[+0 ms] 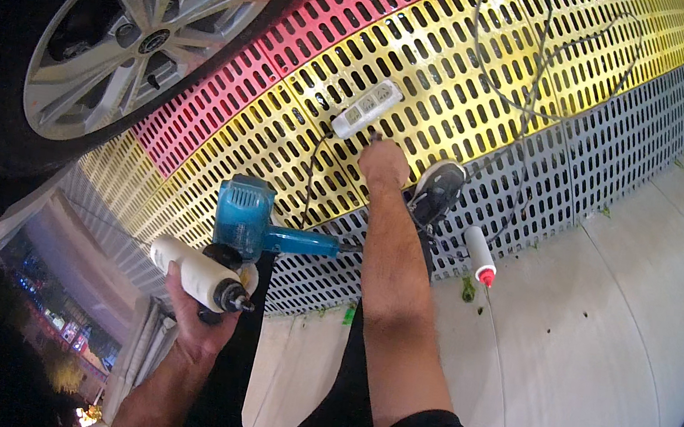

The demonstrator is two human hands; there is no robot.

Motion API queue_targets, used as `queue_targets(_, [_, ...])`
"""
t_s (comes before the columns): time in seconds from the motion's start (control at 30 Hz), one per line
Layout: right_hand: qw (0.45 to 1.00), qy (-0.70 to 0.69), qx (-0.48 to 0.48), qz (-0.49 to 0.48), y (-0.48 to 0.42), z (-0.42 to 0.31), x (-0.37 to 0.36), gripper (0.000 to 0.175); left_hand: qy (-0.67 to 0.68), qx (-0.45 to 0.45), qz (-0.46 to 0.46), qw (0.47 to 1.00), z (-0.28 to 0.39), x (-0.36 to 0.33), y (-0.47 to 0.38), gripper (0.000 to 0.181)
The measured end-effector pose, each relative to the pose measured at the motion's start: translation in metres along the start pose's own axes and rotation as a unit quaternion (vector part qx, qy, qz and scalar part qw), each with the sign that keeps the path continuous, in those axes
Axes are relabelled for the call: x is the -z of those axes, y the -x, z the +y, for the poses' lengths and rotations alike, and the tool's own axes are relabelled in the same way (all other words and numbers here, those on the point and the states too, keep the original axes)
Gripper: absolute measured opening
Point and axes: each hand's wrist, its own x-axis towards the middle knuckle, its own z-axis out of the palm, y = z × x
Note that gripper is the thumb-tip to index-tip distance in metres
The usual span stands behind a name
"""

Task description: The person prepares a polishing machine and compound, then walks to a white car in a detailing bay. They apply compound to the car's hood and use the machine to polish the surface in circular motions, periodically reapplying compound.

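Observation:
My left hand [203, 319] holds a white squeeze bottle [194, 271] with a black nozzle, tilted to the lower right. Against the same hand is a blue electric polisher [245, 216] with a black knob; its pad side is mostly hidden. My right hand [384, 163] is closed around something dark, perhaps the polisher's plug, only partly visible beside a white power strip [365, 109]. The strip lies on yellow grating. A second white bottle [479, 255] with a red tip lies to the right of my shoe [438, 191].
A car wheel [154, 40] stands at upper left. A dark cable [527, 108] loops over the slotted floor grating [434, 42] and runs down past the shoe. Pale concrete slabs [579, 355] border the grey grating at the right.

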Motion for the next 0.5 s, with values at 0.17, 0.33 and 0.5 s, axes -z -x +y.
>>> queue_targets(0.17, [0.988, -0.053, 0.105, 0.103, -0.015, 0.027, -0.01, 0.045, 0.013, -0.007, 0.022, 1.0, 0.0, -0.006, 0.004, 0.07])
queue_targets(0.33, [0.982, -0.03, 0.163, 0.092, -0.027, -0.023, 0.015, 0.055, -0.014, 0.0, -0.019, 1.0, -0.005, 0.002, -0.011, 0.07])
queue_targets(0.5, [0.995, -0.058, 0.056, 0.064, -0.015, 0.018, -0.013, 0.052, 0.021, 0.029, 0.022, 0.999, -0.004, 0.008, -0.006, 0.071])
